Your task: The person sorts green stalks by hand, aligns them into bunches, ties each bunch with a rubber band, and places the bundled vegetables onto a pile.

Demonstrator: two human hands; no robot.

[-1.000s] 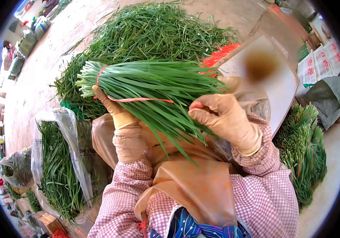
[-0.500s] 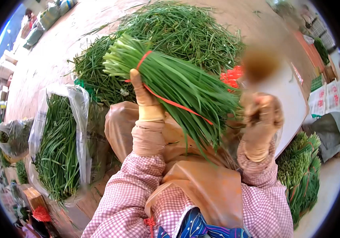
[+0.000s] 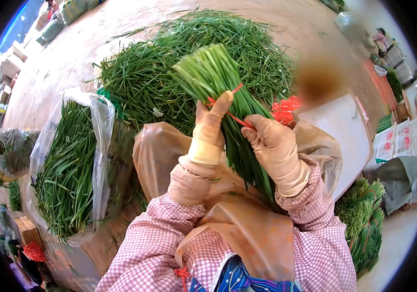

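My left hand, in a tan glove, is wrapped round a bundle of garlic chives near its pale cut ends. The bundle tilts, with the cut ends up and to the left and the green leaves hanging toward my lap. A red tie goes round the bundle and stretches off to the right. My right hand, gloved too, pinches the loose end of that tie beside the leaves. An orange-brown plastic apron covers my lap under both hands.
A heap of loose greens lies ahead. To the left stands a clear plastic bag packed with chives. Red ties lie by a white board on the right. Tied bundles are stacked at lower right.
The bundle has turned more upright, its cut ends moving right. My right hand has come in from the right and taken hold of the tie's loose end.
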